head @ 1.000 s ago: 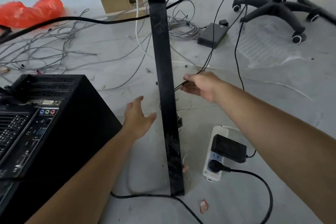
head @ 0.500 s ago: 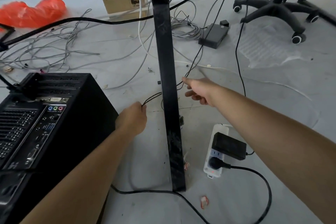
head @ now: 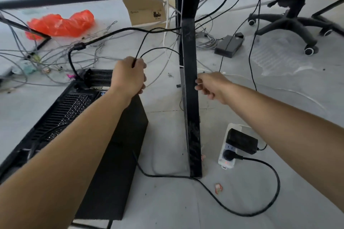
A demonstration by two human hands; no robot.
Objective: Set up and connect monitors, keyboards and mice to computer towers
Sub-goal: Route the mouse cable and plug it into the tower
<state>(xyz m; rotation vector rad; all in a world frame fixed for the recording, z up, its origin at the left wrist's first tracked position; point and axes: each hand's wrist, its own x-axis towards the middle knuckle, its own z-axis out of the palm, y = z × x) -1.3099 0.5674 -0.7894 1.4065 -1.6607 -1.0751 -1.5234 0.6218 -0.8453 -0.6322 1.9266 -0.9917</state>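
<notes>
A black computer tower (head: 111,163) stands on the floor at the lower left, its rear port panel facing up toward me. My left hand (head: 130,77) hovers above the tower's back edge and grips two thin black cables (head: 160,48) that loop away behind the black desk leg (head: 189,98). My right hand (head: 212,84) is just right of the leg, fingers loosely curled, holding nothing; one fingertip touches the leg. A thick black cable (head: 104,36) is plugged into the tower's top rear corner.
A white power strip (head: 226,161) with a black adapter and plug lies right of the leg. Grey cables tangle on the floor at left, by a red plastic bag (head: 61,23). A cardboard box (head: 145,12), a black power brick (head: 228,45) and an office chair base (head: 290,22) lie beyond.
The thin cables passed from my right hand, round the desk leg, into my left hand, which then lifted them toward the tower. My right hand let go and drew back beside the leg.
</notes>
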